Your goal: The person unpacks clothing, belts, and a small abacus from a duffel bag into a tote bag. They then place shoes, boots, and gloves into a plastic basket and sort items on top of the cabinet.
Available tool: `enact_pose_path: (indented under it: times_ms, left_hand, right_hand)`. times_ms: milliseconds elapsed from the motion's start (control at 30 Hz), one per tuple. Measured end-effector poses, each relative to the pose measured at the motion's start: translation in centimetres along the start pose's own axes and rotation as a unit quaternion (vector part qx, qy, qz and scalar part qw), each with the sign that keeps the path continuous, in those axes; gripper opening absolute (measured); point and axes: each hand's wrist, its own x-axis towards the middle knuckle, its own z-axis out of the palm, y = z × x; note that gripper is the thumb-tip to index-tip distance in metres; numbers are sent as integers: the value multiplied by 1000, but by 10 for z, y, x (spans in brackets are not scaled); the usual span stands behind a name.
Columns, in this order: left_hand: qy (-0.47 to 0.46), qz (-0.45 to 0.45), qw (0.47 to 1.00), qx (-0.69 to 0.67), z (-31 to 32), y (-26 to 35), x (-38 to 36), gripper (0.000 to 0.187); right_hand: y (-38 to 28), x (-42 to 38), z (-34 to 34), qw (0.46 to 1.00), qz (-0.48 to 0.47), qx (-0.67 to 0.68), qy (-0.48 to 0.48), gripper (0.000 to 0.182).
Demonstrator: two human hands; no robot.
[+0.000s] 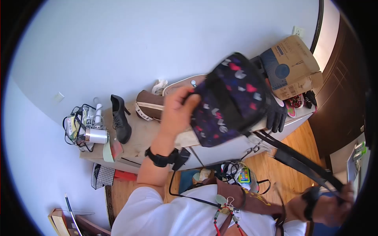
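Note:
My left hand (pixel 176 111) grips the edge of a dark patterned shoulder bag (pixel 230 100) with pink and white marks, held up over a low cabinet top (pixel 141 137). Its black strap (pixel 299 161) runs down to the right, where my right hand (pixel 334 202) holds the strap's end near the floor side. A black watch sits on each wrist.
On the cabinet stand a black high-heeled boot (pixel 119 118), a brown shoe (pixel 149 105), a tangle of cables with a white cylinder (pixel 95 135), a black glove (pixel 275 114) and a cardboard box (pixel 293 67). Books (pixel 63 222) lie on the wooden floor at lower left.

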Motion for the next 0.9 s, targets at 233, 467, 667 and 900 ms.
enact_pose_path:
  times_ms: [233, 467, 667, 900]
  left_hand:
    - [-39, -144, 944, -294, 27, -20, 11, 17]
    - [-128, -165, 871, -445, 68, -32, 20, 19]
    - [-59, -201, 883, -419, 94, -19, 27, 18]
    - [65, -122, 820, -556, 10, -94, 72, 24]
  right_hand:
    - [-22, 67, 65, 929, -276, -153, -192, 28]
    - [-47, 97, 92, 904, -405, -71, -117, 31]
    - [-52, 110, 100, 888, -418, -164, -102, 35]
    - [49, -13, 84, 766, 182, -209, -580, 22]
